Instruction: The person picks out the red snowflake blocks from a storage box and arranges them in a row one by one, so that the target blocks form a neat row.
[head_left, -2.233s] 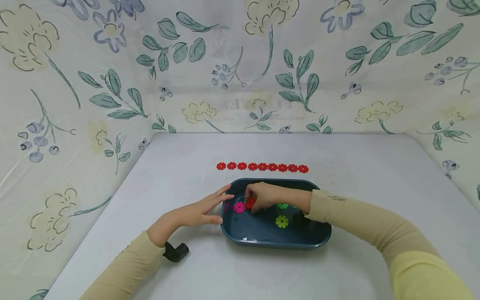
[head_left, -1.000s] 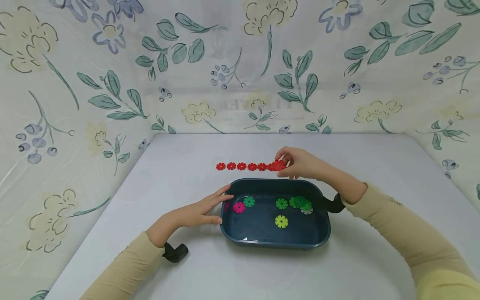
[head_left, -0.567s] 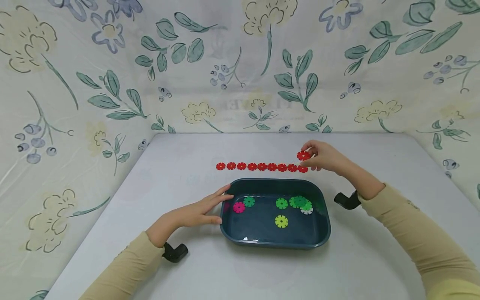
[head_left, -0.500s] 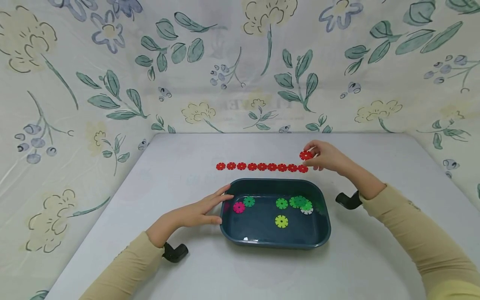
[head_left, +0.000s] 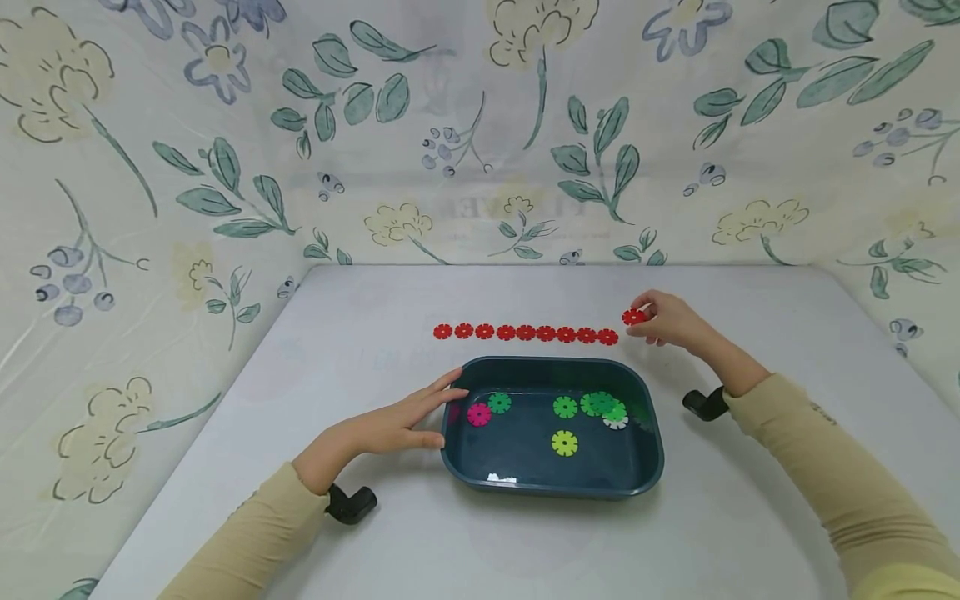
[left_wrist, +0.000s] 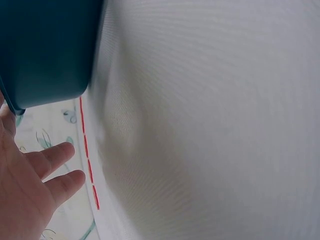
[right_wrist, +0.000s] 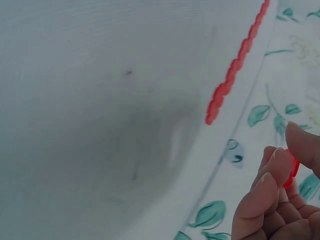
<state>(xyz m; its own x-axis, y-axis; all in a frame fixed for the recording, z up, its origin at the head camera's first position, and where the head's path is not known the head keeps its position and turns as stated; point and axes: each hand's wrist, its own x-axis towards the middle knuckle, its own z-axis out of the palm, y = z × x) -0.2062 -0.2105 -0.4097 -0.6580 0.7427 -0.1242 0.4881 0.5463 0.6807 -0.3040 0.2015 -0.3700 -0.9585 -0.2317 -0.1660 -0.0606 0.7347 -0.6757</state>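
Observation:
Between thumb and fingers my right hand (head_left: 672,320) pinches a red notched plastic disc (head_left: 633,317), just past the right end of a row of red discs (head_left: 545,333). In the right wrist view the pinched disc (right_wrist: 292,169) is mostly covered by fingertips. My left hand (head_left: 397,423) lies with extended fingers at the left rim of a dark blue basin (head_left: 495,477). Inside the basin are a pink disc (head_left: 479,415), a yellow-green disc (head_left: 565,443), several green discs (head_left: 566,407) and a white disc (head_left: 616,422) partly under green ones.
A white table (head_left: 360,308) bears the basin and the row, which lies behind the basin. Floral cloth (head_left: 465,125) hangs at the back and sides. Black wrist-camera mounts (head_left: 352,505) sit at both wrists.
My right hand took a red disc from the basin, carried it up over the row and moved right past the row's end. My left hand stayed at the rim.

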